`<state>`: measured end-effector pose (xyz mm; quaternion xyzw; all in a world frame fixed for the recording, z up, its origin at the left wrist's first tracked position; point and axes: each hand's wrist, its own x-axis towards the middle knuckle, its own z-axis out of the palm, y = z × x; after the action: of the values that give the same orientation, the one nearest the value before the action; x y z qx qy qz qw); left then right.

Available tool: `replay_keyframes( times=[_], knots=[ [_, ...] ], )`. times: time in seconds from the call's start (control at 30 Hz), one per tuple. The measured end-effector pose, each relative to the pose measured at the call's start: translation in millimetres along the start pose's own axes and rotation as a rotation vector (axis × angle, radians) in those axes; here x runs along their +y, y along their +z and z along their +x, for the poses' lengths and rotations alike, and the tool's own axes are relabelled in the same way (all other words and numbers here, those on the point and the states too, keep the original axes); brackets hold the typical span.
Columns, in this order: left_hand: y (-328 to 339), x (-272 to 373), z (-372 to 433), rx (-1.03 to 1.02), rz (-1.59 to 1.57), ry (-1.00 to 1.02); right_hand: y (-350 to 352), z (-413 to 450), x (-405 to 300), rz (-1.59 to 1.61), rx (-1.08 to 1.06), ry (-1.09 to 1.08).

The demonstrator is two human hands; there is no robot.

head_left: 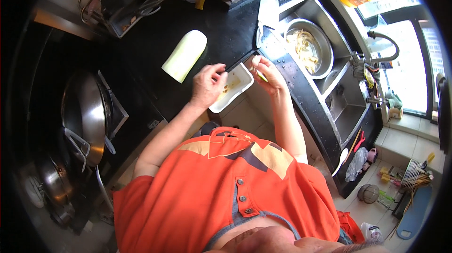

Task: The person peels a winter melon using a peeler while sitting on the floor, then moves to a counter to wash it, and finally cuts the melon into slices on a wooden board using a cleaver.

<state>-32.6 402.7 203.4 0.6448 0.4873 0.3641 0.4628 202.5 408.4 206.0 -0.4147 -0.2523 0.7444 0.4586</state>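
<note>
My left hand [206, 85] hovers at the side of a white plastic bin [249, 81] by the counter's edge, fingers curled; whether it holds anything is unclear. Brown scraps lie inside the bin. On the bin's other side, my right hand [271, 76] grips a small green item [262, 76], mostly hidden by the fingers. A thick pale-green piece of peeled gourd [185, 55] lies on the black countertop [148, 55], beyond my left hand and apart from it.
To the right, a steel basin [329, 58] with pale strips sits in the double sink [348, 111] under a faucet [393, 46]. A pale flat item [268, 11] lies beside the sink. A wok [84, 111] stands at left. A white spoon [340, 161] rests near the counter's right end.
</note>
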Motion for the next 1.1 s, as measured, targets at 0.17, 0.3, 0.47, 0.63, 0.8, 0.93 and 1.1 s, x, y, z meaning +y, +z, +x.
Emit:
replay_keyframes(
  times=[0.17, 0.3, 0.47, 0.63, 0.8, 0.93, 1.1],
  knots=[
    [76, 21, -17, -0.438, -0.794, -0.508, -21, -76, 34, 0.120, 0.035, -0.064],
    [122, 34, -39, -0.806, -0.599, -0.548, -49, -164, 63, 0.282, 0.183, -0.095],
    [169, 44, -76, -1.066, -0.351, -0.615, -89, -299, 98, 0.318, 0.448, -0.255],
    [223, 67, -101, -1.239, -0.237, -0.622, -100, -441, 141, 0.125, 0.896, -0.355],
    [258, 64, -132, -1.333, -0.219, -0.656, -133, -470, 262, -0.499, 1.532, -0.126],
    [258, 60, -144, -1.348, -0.155, -0.671, -165, -426, 344, -1.290, 1.734, 0.040],
    [239, 58, -121, -1.188, -0.156, -0.656, -149, -342, 234, -1.034, 1.450, -0.049]
  ],
)
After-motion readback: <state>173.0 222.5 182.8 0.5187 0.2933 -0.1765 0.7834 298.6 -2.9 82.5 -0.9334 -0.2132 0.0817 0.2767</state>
